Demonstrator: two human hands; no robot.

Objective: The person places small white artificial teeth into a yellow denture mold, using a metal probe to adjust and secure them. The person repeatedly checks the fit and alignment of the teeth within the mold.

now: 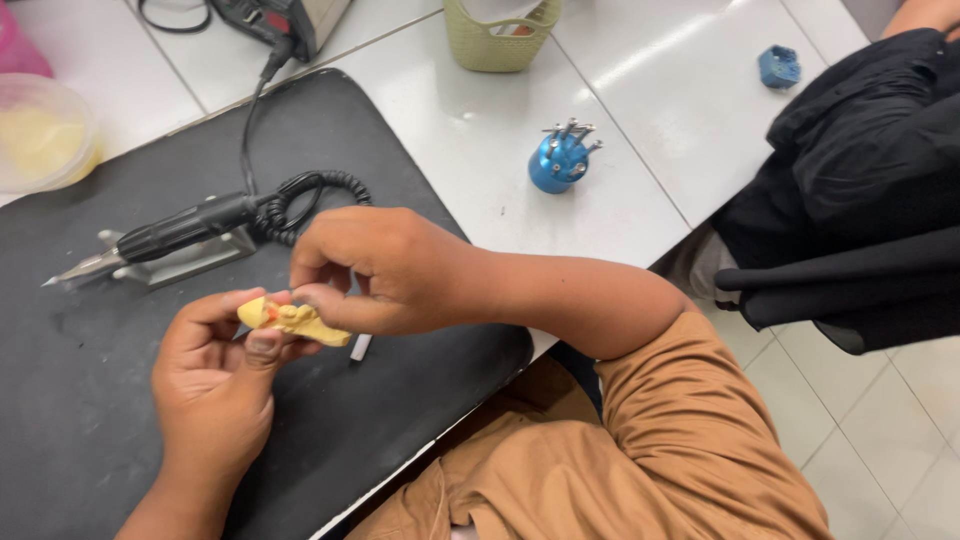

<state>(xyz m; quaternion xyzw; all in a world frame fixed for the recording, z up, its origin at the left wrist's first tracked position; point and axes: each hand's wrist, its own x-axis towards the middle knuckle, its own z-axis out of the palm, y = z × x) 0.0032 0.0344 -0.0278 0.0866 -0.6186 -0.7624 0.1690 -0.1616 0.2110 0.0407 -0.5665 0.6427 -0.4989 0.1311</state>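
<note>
My left hand (215, 385) holds a small yellow plaster-like piece (290, 320) with an orange spot, pinched between thumb and fingers above the black mat (100, 350). My right hand (385, 270) is closed around a thin white tool (360, 347), whose tip pokes out below the fingers, right beside the yellow piece. Both hands meet over the mat's front part.
A black handpiece (170, 235) with a coiled cable (300, 200) lies on a metal rest. A blue holder of metal bits (560, 160) stands on the white table. A green basket (500, 35), a yellow-filled tub (40, 135), a blue block (779, 67) and a black-clad person (860, 180) are nearby.
</note>
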